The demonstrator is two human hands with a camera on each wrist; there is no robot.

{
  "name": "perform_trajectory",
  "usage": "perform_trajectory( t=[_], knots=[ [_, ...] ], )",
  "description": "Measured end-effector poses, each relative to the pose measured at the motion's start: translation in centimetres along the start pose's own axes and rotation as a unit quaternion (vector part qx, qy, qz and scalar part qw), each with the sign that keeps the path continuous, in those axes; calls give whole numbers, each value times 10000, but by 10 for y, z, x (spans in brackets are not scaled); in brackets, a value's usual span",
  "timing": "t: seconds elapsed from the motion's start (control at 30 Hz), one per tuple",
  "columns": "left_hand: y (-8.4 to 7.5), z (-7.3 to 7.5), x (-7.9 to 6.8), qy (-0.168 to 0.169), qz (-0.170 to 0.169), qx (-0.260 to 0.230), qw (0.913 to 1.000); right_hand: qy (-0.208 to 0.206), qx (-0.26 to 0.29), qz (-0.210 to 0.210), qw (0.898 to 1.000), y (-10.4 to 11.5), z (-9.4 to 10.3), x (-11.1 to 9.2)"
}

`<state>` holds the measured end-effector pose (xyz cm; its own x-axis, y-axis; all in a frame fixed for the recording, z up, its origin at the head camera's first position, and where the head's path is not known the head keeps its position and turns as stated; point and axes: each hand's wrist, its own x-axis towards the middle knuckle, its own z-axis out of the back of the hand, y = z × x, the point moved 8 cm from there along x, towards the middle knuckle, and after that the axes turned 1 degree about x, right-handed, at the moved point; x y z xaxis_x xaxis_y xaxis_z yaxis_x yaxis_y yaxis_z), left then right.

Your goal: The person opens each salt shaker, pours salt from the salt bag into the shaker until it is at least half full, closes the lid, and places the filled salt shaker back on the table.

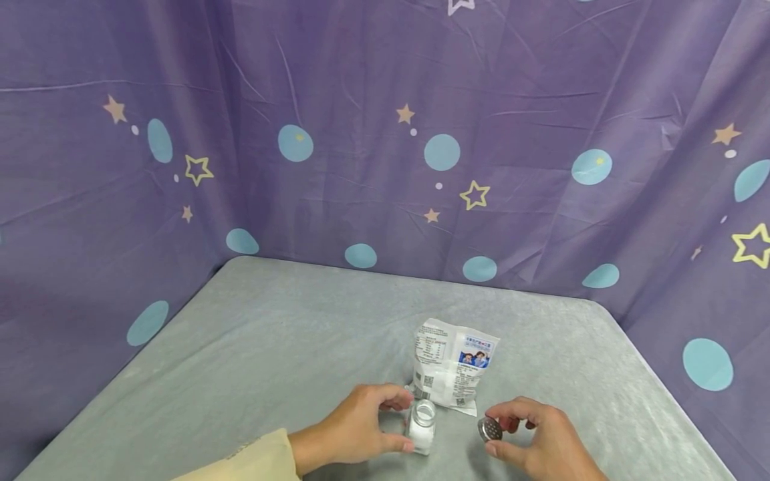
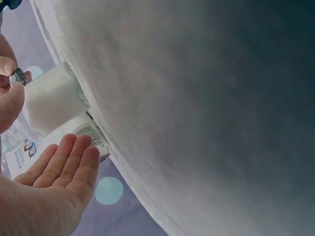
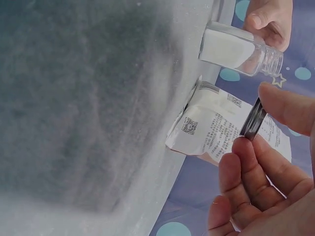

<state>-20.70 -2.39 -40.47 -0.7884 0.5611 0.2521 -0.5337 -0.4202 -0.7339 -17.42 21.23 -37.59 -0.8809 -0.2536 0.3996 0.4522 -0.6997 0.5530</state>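
A small clear glass shaker jar (image 1: 421, 433), uncapped and holding white powder, stands upright on the table. My left hand (image 1: 363, 424) is beside it, thumb and fingers spread at its left side; the left wrist view shows straight fingers (image 2: 66, 164) near the jar (image 2: 51, 101). To the right of the jar, my right hand (image 1: 535, 434) pinches a round metal shaker lid (image 1: 490, 429) with small holes between thumb and fingertips. Seen from the right wrist, the lid (image 3: 253, 119) is edge-on, held apart from the jar's threaded neck (image 3: 273, 61).
Right behind the jar, a white printed bag (image 1: 448, 367) stands on the table. A grey cloth (image 1: 271, 347) covers the tabletop. Purple curtains (image 1: 361, 100) with stars and blue dots hang around the back and sides.
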Motion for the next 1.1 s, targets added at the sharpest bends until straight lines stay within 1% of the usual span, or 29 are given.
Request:
perform_trajectory(
  t=[0.13, 0.3, 0.37, 0.67, 0.73, 1.0, 1.1],
  knots=[
    [-2, -1, 1, -25, -37, 10, 10000, -36, 26, 181, 9998, 5, 0, 1],
    [-2, -4, 3, -13, 60, -70, 10000, -95, 39, 492, 9987, 12, 1, 3],
    [-2, -5, 4, 14, 130, -107, 9999, -102, 45, 533, 9985, 13, 1, 3],
    [-1, -7, 7, 146, 370, -155, 9991, -115, 73, 615, 9980, 19, 2, 5],
    [0, -8, 7, 171, 404, -177, 9989, -105, 116, 567, 9983, 20, 2, 6],
    [-1, -10, 10, 195, 260, -227, 9992, -98, 223, 545, 9982, 24, 1, 9],
    [-1, -10, 10, 242, 264, -256, 9990, -67, 256, 554, 9981, 25, 1, 10]
  ],
)
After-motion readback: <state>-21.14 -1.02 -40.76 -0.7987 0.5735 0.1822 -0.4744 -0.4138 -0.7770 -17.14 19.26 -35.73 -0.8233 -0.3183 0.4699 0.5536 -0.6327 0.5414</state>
